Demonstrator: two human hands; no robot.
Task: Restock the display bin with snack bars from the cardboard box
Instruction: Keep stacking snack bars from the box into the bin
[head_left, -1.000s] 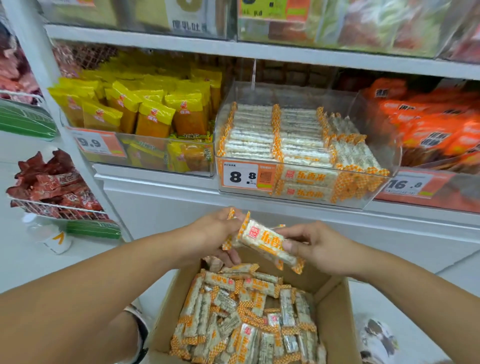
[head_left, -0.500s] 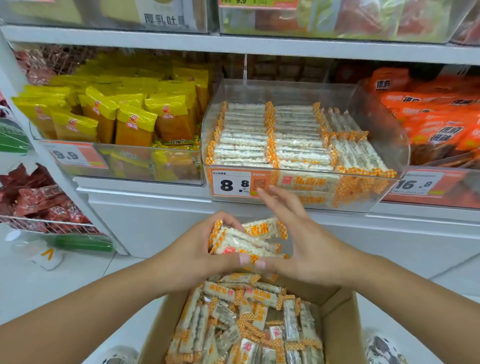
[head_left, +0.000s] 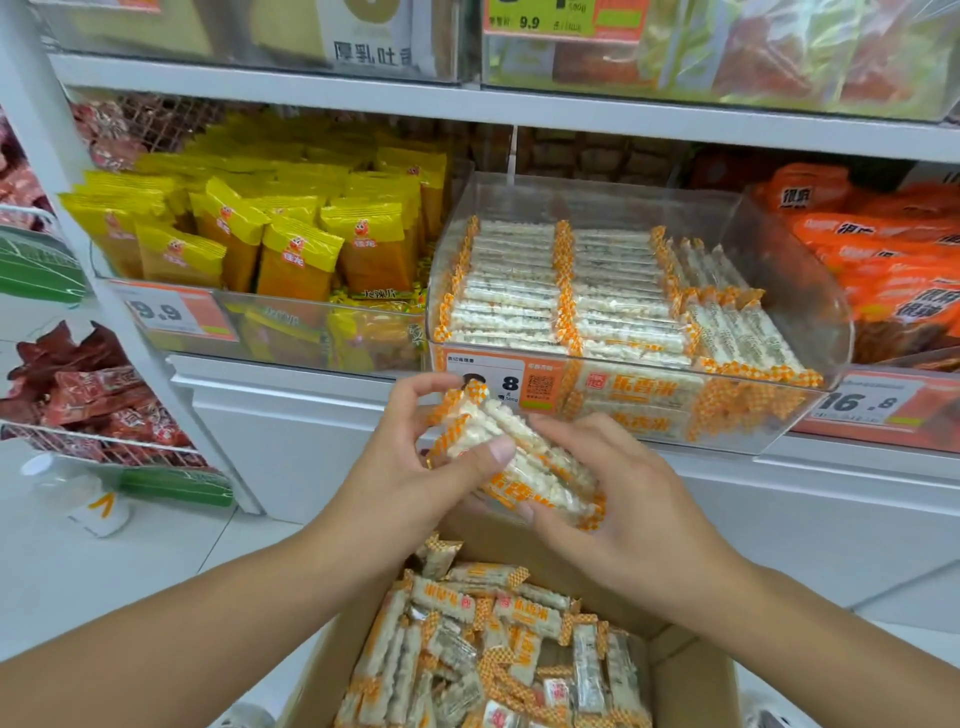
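A stack of white snack bars with orange checked ends (head_left: 519, 457) sits between both my hands, just in front of the clear display bin (head_left: 779, 249). My left hand (head_left: 410, 467) grips the stack's left end, thumb on top. My right hand (head_left: 613, 499) cups its right end from below and behind. The bin holds neat rows of the same bars (head_left: 582, 306). Below my hands, the open cardboard box (head_left: 696, 680) is full of loose bars (head_left: 493, 654).
Yellow snack packs (head_left: 291, 234) fill the bin to the left, orange packs (head_left: 893, 260) the bin to the right. A shelf edge (head_left: 519, 106) runs above. A wire basket of red packs (head_left: 88, 405) and a plastic bottle (head_left: 72, 488) are at the lower left.
Both hands have risen with the bars toward the bin's front. A single bar held between the hands became a stack; my right hand's fingers went from spread to curled round it.
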